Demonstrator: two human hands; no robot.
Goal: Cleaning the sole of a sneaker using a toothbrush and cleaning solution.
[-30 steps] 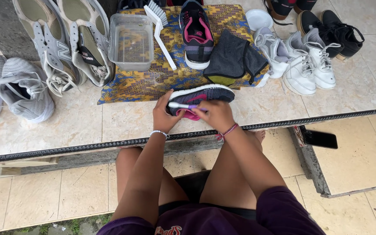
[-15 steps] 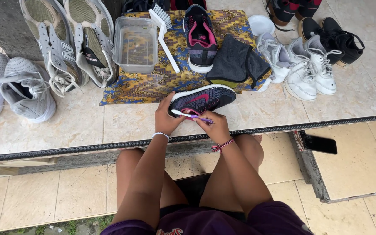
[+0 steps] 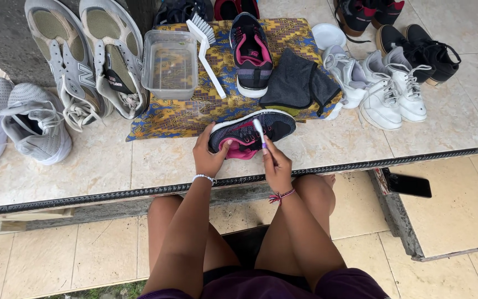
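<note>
A dark sneaker with pink lining (image 3: 253,133) is gripped at its heel end by the left hand (image 3: 210,156), fingers curled around it. A small toothbrush (image 3: 260,133) is pinched in the closed right hand (image 3: 276,165) and laid against the shoe's side. The shoe is rested on the tiled bench (image 3: 139,166), partly over the patterned cloth (image 3: 195,113), near the bench's front edge. Bare tile is left beside both hands.
</note>
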